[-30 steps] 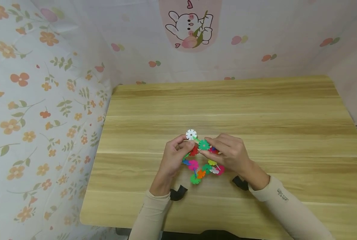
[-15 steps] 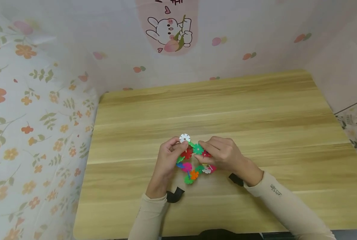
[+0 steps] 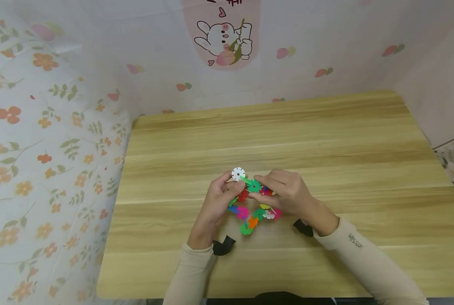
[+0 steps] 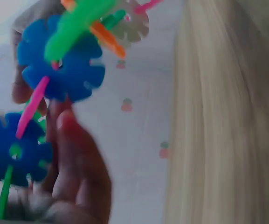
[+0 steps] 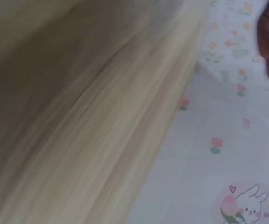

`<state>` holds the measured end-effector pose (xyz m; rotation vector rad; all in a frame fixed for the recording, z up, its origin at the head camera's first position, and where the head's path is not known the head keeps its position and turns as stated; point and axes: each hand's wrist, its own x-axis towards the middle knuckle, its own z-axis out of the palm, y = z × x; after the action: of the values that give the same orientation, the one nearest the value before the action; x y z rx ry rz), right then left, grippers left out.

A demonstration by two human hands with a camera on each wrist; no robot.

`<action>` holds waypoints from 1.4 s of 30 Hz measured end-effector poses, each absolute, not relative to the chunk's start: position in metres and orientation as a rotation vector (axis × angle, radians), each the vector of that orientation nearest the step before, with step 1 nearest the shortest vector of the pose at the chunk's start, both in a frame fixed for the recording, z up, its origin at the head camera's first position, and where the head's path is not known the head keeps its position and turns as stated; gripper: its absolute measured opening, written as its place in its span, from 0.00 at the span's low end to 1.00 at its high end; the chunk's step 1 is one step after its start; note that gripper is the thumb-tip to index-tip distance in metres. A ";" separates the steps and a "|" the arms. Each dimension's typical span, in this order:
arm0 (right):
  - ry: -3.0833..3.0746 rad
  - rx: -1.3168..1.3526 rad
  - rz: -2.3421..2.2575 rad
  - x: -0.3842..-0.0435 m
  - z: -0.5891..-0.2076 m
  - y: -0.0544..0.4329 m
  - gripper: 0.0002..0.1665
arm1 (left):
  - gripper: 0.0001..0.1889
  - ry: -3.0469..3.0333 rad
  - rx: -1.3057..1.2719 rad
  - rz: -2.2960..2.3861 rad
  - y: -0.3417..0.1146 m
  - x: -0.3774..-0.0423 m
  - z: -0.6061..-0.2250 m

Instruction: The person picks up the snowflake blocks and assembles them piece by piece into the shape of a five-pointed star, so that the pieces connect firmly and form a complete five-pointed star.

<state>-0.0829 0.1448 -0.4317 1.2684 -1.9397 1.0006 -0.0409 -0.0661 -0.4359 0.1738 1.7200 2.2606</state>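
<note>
A chain of notched plastic snowflake discs (image 3: 243, 212), in several colours, is looped between both hands above the table. My left hand (image 3: 216, 203) pinches the chain with thumb and fingers right by a white snowflake disc (image 3: 238, 174) at its top. Edge-on beside that is a light green disc (image 3: 247, 181). My right hand (image 3: 292, 192) pinches a green snowflake disc (image 3: 254, 185) between thumb and index finger. In the left wrist view, blue discs (image 4: 80, 77) joined by a pink one hang before the left fingers. Parts of the chain are hidden behind the hands.
The wood-grain table (image 3: 326, 140) reaches out on all sides of the hands. Behind it hangs a pale patterned cloth (image 3: 307, 25), with a floral one (image 3: 51, 178) on the left. Black straps (image 3: 224, 245) show beside the wrists.
The head view shifts sideways and partly back, moving the whole scene in frame. Both hands keep their holds on the disc chain, with only slight shifts of the discs.
</note>
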 end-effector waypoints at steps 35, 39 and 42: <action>-2.343 0.896 2.321 -0.091 -0.437 0.176 0.16 | 0.10 1.852 0.042 2.221 -0.063 -0.039 -0.442; -2.271 0.912 2.357 -0.090 -0.438 0.173 0.16 | 0.10 1.873 0.050 2.202 -0.063 -0.039 -0.441; -2.235 0.916 2.407 -0.089 -0.439 0.172 0.16 | 0.11 1.869 0.062 2.198 -0.063 -0.039 -0.440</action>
<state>-0.0885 0.1720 -0.4389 0.9155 -2.2346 2.4070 -0.0391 -0.0626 -0.4405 0.0623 1.8690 2.1985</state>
